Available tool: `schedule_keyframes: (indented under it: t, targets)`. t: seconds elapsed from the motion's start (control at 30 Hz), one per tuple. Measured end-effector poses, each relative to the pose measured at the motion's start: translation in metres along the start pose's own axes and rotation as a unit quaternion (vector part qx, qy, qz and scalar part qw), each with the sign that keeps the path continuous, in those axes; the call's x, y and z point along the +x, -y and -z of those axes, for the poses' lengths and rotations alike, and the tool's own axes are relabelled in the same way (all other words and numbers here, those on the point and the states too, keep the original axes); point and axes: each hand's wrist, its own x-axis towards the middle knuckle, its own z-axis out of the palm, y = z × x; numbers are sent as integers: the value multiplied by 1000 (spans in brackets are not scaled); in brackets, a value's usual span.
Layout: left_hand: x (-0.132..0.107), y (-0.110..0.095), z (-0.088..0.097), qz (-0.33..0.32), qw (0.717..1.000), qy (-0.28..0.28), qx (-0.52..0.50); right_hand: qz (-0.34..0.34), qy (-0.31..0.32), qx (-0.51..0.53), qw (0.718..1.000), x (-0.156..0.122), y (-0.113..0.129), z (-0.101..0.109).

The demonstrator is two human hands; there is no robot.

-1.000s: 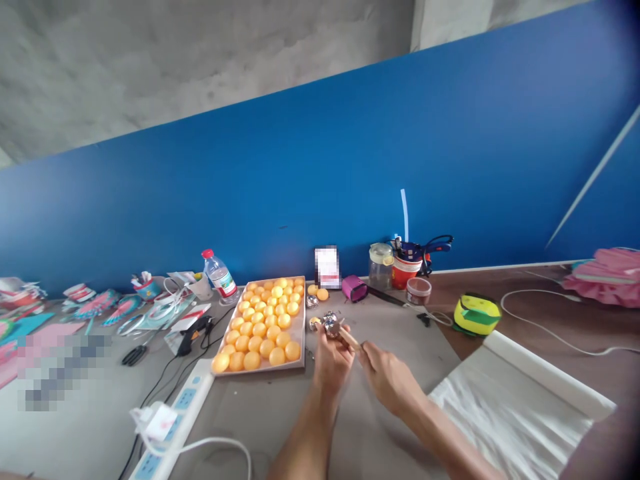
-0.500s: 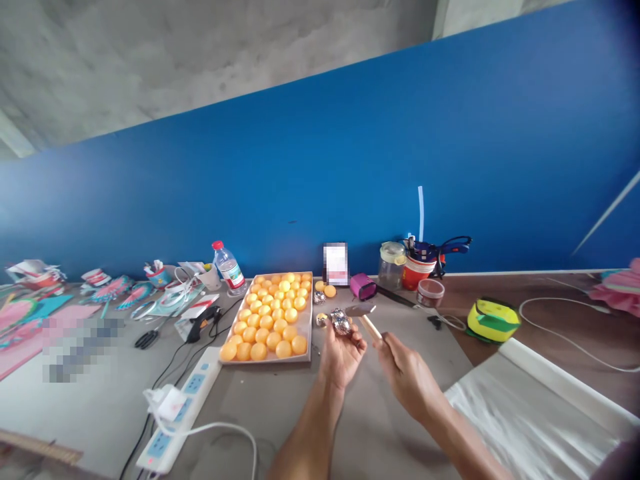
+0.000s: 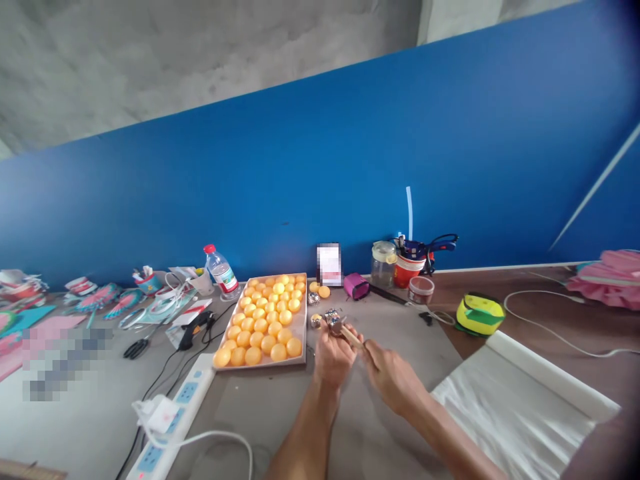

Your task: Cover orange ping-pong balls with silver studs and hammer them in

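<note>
My left hand (image 3: 332, 357) is cupped palm up above the table, its fingers curled round a crumpled silver foil ball (image 3: 332, 316). My right hand (image 3: 391, 377) grips a small hammer (image 3: 353, 338) by its pale wooden handle. The hammer's dark head lies against the foil in the left palm, and it hides part of the foil. Just beyond the left hand, another foil ball (image 3: 313, 299) and loose orange balls (image 3: 324, 292) rest on the table. To the left is a shallow white box (image 3: 306, 320) filled with several orange balls.
At the left lie a power strip (image 3: 193, 393), black cables and scissors (image 3: 136, 348). A bottle (image 3: 221, 272), purple pouch (image 3: 356, 286), jar (image 3: 384, 263) and red cup (image 3: 409, 270) stand along the blue partition (image 3: 280, 180). White sheeting (image 3: 520, 393) and a yellow-green case (image 3: 480, 314) are at right.
The hammer head has come down from above onto the foil in my left hand. My right hand has moved slightly left and down. The whole view has shifted a little.
</note>
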Motion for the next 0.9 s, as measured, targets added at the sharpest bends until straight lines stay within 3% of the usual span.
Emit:
schedule_keyframes:
  t: [0.13,0.3,0.47,0.63,0.8,0.9]
  targets:
    - [0,1,1,-28,999,18,-21,12,-48,39,998,-1,-1,1]
    - [4,0,5,3,1000,11,-27,-7,-14,-17,1000,3,-6,-4]
    - [5,2,7,-24,999,42,-7,1,-46,19,999,2,-4,-1]
    - [2,2,4,4,1000,6,-5,-5,-7,-24,1000,1,-3,-2]
    - [0,1,1,-11,998,51,-23,16,-46,14,999,-1,-1,-1]
    - [1,1,4,4,999,40,-19,-6,-9,-24,1000,0,0,-2]
